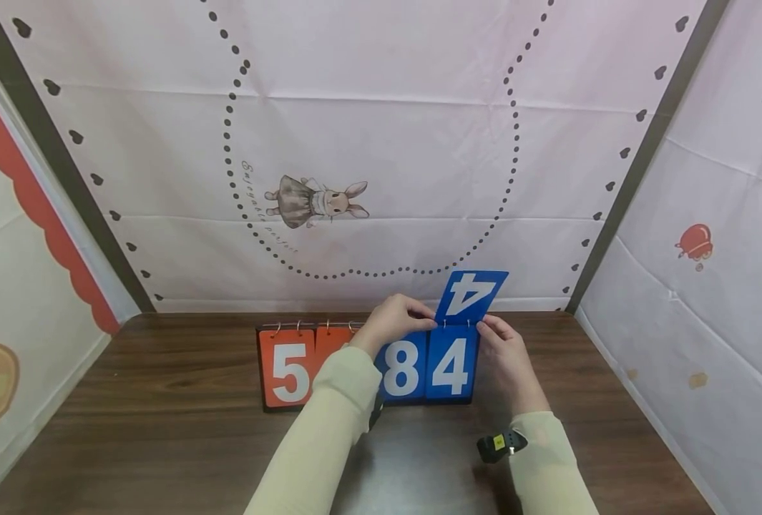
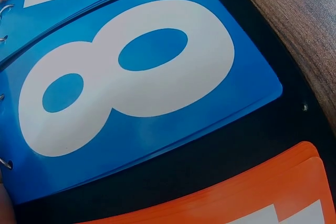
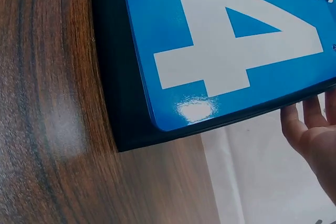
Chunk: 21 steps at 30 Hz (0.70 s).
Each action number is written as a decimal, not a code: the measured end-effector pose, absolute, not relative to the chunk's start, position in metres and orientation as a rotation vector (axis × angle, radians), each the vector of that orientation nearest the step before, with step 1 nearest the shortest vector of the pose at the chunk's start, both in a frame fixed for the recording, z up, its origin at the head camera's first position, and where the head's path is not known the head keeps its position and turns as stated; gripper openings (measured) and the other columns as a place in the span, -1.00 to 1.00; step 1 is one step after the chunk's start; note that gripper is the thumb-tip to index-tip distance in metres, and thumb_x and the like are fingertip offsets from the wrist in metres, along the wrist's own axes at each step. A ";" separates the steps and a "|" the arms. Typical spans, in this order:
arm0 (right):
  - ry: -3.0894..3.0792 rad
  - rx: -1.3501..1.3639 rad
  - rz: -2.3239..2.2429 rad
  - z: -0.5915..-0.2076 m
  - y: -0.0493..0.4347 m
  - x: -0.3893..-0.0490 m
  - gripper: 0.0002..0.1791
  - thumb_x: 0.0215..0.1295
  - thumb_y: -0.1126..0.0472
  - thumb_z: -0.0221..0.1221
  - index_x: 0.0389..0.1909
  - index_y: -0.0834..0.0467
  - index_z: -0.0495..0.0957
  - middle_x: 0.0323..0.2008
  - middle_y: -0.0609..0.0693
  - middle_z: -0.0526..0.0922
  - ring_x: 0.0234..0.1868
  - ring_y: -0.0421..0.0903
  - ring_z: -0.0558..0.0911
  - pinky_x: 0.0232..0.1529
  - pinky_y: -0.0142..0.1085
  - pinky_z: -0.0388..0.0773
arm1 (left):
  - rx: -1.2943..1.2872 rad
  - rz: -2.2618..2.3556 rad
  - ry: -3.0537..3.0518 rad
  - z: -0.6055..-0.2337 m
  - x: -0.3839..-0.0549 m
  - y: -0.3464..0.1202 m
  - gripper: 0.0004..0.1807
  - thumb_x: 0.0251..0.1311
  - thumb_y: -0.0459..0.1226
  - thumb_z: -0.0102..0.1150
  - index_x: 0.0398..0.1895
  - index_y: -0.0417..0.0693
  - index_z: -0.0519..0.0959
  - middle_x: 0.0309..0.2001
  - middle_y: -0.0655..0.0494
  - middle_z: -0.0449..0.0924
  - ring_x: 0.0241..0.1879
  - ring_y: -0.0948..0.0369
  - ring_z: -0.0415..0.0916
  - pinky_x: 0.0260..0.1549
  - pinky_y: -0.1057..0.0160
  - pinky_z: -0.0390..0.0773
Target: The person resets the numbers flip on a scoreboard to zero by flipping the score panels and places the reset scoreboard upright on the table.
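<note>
Pale cream sleeves up front, left hand pinching that glossy blue plastic-looking card at one corner, right hand can't tell; probably light, bendy, slick, so grab corners.

A black, ringed flip scoreboard sits near the far edge of a dark brown wood-grain table, in front of a pale printed fabric backdrop. Its left end bears a rectangular orange "5" card; right of that, a second rectangular orange card lies partly behind the person's left forearm. Farther right come a rectangular blue "8" card and, at the end, a rectangular blue "4" card. Above the last rises a tilted blue "4" card, between the left hand and right hand (one at each lower corner).
</note>
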State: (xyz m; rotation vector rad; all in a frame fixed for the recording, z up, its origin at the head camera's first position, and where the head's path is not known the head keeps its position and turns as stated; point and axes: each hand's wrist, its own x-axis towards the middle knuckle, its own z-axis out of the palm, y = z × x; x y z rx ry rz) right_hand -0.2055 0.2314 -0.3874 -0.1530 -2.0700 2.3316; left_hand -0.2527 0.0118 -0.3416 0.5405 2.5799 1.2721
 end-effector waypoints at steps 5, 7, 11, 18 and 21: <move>-2.062 -0.094 2.343 -0.389 0.234 -0.207 -0.64 0.23 -0.04 0.15 -0.05 0.07 0.51 0.04 -0.03 0.48 0.07 -0.06 0.47 0.19 -0.17 0.29 | 0.560 1.243 2.585 -0.341 -0.253 0.012 -0.81 0.11 -0.09 0.27 -0.20 0.19 0.69 -0.11 0.24 0.61 -0.12 0.22 0.49 -0.03 0.10 0.47; -2.054 -0.078 2.355 -0.389 0.235 -0.207 -0.69 0.26 -0.01 0.14 -0.07 0.06 0.52 0.02 -0.03 0.49 0.06 -0.07 0.48 0.20 -0.16 0.29 | 0.571 1.236 2.582 -0.342 -0.254 0.012 -0.82 0.11 -0.09 0.26 -0.21 0.19 0.68 -0.11 0.25 0.61 -0.12 0.23 0.48 -0.03 0.10 0.46; -2.055 -0.063 2.392 -0.388 0.237 -0.208 -0.73 0.28 0.06 0.14 -0.04 0.04 0.50 0.02 -0.03 0.47 0.04 -0.10 0.48 0.22 -0.16 0.27 | 0.602 1.230 2.568 -0.342 -0.254 0.011 -0.80 0.12 -0.09 0.26 -0.18 0.18 0.66 -0.15 0.28 0.60 -0.14 0.24 0.48 -0.02 0.11 0.46; -2.178 0.067 2.314 -0.384 0.240 -0.210 -0.81 0.36 0.09 0.04 -0.11 0.06 0.50 -0.13 -0.09 0.52 -0.08 -0.14 0.50 0.07 -0.24 0.37 | 0.638 1.232 2.531 -0.342 -0.255 0.010 -0.79 0.15 -0.07 0.22 -0.15 0.24 0.65 -0.11 0.31 0.58 -0.09 0.25 0.46 0.01 0.07 0.44; -2.230 0.100 2.274 -0.382 0.240 -0.210 -0.80 0.38 0.09 0.01 -0.13 0.08 0.50 -0.10 -0.07 0.50 -0.05 -0.10 0.46 0.09 -0.18 0.32 | 0.673 1.211 2.527 -0.342 -0.255 0.008 -0.82 0.15 -0.07 0.22 -0.18 0.30 0.67 -0.09 0.33 0.56 -0.06 0.26 0.44 0.00 0.06 0.43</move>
